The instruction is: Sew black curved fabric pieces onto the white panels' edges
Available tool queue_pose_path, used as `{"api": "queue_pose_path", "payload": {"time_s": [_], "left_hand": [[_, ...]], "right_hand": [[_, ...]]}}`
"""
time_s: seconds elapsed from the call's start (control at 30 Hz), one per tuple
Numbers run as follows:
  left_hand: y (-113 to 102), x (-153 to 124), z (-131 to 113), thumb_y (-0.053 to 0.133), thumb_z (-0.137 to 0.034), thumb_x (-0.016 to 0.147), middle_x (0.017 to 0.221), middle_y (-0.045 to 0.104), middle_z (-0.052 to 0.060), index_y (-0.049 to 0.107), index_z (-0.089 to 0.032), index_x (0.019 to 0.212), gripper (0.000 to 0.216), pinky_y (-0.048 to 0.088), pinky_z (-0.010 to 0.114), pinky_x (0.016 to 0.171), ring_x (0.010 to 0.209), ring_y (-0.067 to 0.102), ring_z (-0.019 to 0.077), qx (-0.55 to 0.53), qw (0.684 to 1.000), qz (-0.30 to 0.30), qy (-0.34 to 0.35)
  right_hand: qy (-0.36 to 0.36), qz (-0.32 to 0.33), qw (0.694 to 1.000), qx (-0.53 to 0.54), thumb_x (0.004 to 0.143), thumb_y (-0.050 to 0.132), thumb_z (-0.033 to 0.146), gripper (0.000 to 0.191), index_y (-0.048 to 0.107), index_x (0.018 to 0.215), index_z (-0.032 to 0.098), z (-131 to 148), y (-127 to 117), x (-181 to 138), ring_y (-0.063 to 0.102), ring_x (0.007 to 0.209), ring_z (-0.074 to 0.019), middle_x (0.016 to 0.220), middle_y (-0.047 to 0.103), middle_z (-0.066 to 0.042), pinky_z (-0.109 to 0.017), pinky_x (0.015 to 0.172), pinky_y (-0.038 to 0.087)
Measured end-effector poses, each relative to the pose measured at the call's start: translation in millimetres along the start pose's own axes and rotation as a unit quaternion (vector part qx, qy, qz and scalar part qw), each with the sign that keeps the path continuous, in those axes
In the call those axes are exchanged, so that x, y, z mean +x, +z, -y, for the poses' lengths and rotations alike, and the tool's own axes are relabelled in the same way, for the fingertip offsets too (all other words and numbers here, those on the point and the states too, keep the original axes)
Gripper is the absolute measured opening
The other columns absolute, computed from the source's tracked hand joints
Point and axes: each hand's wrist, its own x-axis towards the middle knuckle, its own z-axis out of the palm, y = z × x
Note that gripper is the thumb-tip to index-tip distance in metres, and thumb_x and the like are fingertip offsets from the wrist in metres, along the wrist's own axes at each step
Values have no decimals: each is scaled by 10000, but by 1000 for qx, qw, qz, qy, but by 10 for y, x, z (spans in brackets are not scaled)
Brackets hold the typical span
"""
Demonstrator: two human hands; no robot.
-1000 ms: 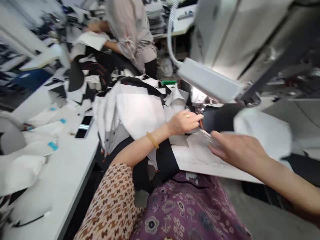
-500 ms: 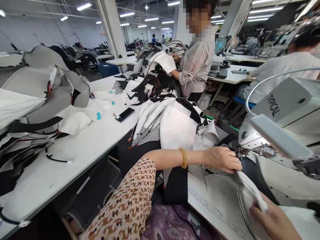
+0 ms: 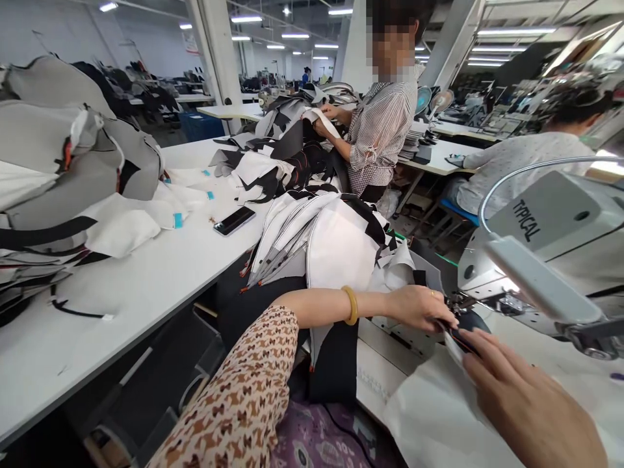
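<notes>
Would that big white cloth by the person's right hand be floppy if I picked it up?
Probably floppy: the white cloth sags in soft folds beside the right hand. It likely feels light for its size, since the similar pieces in the pile droop over each other.

Rows of ceiling strip lights (image 3: 511, 30) brighten the hall evenly, the sewing machine's lamp (image 3: 539, 279) glares slightly, and wide-angle distortion bows the picture's edges.
</notes>
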Motion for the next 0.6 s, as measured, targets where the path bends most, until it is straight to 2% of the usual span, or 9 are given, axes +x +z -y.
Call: {"api": "queue_pose_path", "payload": {"time_s": [0.07,0.13,0.27,0.37,0.43,0.5,0.6], "left_hand": [[24,2,23,513,-242,823,1059,667,-29,640,-203,1042,256,420,217,881,950,558,129,-5,1000,-7,12],[52,-12,32,495,-254,843,1064,664,-14,640,-205,1033,244,424,234,863,951,555,135,20,999,-16,30],[102,-34,-3,329,-285,933,1099,642,3,635,-220,1004,321,422,270,736,915,553,137,101,991,-41,83],[117,-9,-48,234,-242,952,1004,645,33,630,-205,958,397,394,277,697,851,547,138,150,983,-47,97],[105,15,-58,248,-261,951,953,634,59,623,-188,980,384,393,277,730,859,545,150,159,983,-41,77],[76,23,-40,278,-295,949,975,628,75,615,-177,1030,366,403,269,784,903,548,153,146,987,-36,56],[17,-17,1,305,-287,950,1092,623,71,596,-187,1101,343,427,249,849,958,562,129,125,988,-15,89]], "right_hand": [[-49,-13,995,-86,736,365,8,267,576,731,171,53,56,24,580,988,-206,1034,620,-59,-308,594,426],[-47,3,992,-119,736,406,18,236,571,738,187,96,115,-10,597,910,-193,945,629,-37,-297,580,437],[-37,31,994,-93,728,388,41,225,550,700,194,103,137,-161,607,753,-174,1037,626,-36,-291,539,459],[6,65,997,-46,748,394,117,192,554,710,217,25,87,-248,601,670,-160,1102,616,-23,-265,468,447],[55,98,994,-7,757,416,185,181,583,776,253,-46,65,-259,594,624,-161,1077,629,-31,-245,404,404],[89,100,991,7,745,437,220,178,597,797,280,-91,64,-226,569,554,-164,969,657,-52,-239,344,333],[64,53,996,-35,729,444,138,179,588,730,245,-36,84,-133,559,537,-149,876,663,-47,-247,338,299]]}}
